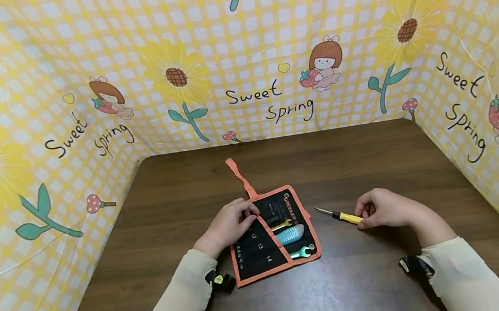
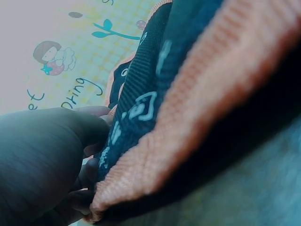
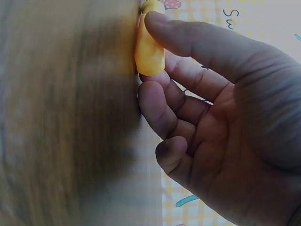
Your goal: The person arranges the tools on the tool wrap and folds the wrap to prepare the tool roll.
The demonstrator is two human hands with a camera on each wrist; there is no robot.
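Note:
A black tool pouch (image 1: 253, 265) with orange trim lies unfolded on the table, its pocket marked with numbers. My left hand (image 1: 229, 224) is at the pocket's upper left part, thumb and fingers pinching the orange-edged opening. Poking out of the pocket are a yellow open-ended tool (image 1: 282, 224), a teal-handled tool (image 1: 291, 234) and a green wrench (image 1: 304, 252). To the right of the pouch, my right hand (image 1: 387, 206) pinches the yellow handle end of a screwdriver (image 1: 348, 217) between thumb and fingers. Its thin metal shaft points left towards the pouch, low over the table.
An orange strap (image 1: 239, 176) runs from the pouch's top edge towards the back of the brown wooden table (image 1: 178, 179). Yellow checked cloth (image 1: 236, 39) with printed flowers and figures walls off the back and both sides. Each wrist carries a small black camera.

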